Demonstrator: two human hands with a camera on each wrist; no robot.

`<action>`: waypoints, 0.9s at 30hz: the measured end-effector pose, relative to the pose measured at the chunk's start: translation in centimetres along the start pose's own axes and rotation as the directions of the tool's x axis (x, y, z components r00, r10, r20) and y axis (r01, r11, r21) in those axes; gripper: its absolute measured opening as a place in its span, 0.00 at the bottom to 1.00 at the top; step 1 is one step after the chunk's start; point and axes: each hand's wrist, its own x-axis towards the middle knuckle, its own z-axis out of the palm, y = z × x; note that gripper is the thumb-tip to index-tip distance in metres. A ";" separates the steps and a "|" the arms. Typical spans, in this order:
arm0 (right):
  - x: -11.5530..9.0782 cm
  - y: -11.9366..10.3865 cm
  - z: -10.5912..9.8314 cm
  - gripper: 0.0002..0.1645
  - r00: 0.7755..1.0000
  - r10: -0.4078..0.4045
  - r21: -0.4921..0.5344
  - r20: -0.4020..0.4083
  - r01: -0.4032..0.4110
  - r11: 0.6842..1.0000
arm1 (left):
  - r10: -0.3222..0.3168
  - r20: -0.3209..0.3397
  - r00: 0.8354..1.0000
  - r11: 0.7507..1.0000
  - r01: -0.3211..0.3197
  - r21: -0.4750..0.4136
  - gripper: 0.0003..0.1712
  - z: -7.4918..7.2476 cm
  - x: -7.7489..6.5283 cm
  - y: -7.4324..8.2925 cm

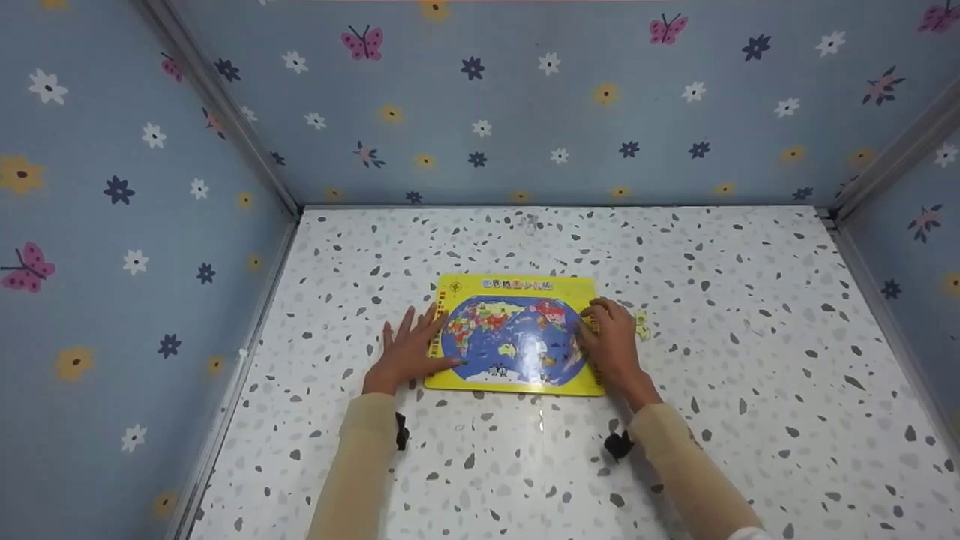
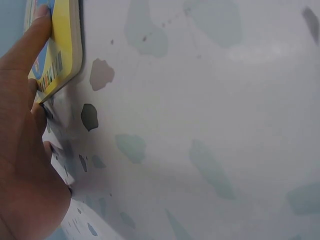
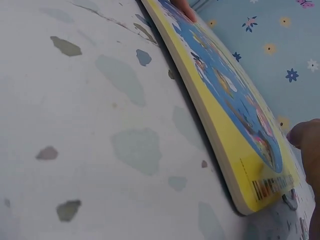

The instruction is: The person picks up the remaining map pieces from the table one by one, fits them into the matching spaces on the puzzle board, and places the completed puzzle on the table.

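A yellow world map puzzle board (image 1: pixel 517 388) with a blue oval map lies flat on the speckled table. My left hand (image 1: pixel 409 349) rests at its left edge, fingers spread and thumb (image 2: pixel 41 17) lying on the board's face. At the opposite edge my right hand (image 1: pixel 613 341) bends over the board, fingertips and thumb on the right part of the map. In the right wrist view the thumb (image 3: pixel 300 134) shows by the board's edge; the other fingers are hidden, and I cannot tell whether they pinch anything. A small pale yellow piece (image 1: pixel 643 325) lies just right of that hand.
The white speckled table (image 1: pixel 480 465) is bounded by blue flowered panels at the back (image 1: pixel 555 105), left (image 1: pixel 90 315) and right (image 1: pixel 930 262). A dark strap end (image 1: pixel 619 445) hangs by the right wrist, another (image 1: pixel 402 432) by the left.
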 end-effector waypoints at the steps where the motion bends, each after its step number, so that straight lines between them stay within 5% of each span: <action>1: -0.1 0.2 -0.1 0.09 1.000 0.002 -0.003 -0.004 -0.002 1.000 | 0.002 -0.001 1.000 1.000 -0.002 -0.003 0.59 0.0 0.0 0.0; 17: -1.0 1.9 -1.5 0.10 0.986 0.166 0.042 -0.007 -0.165 0.985 | -0.002 0.014 1.000 1.000 0.002 -0.003 0.59 0.0 0.2 -0.1; 27: -1.0 3.3 -2.2 0.10 0.987 0.147 0.023 -0.065 -0.146 0.989 | -0.001 0.028 1.000 1.000 0.000 0.023 0.59 -0.2 0.4 -0.1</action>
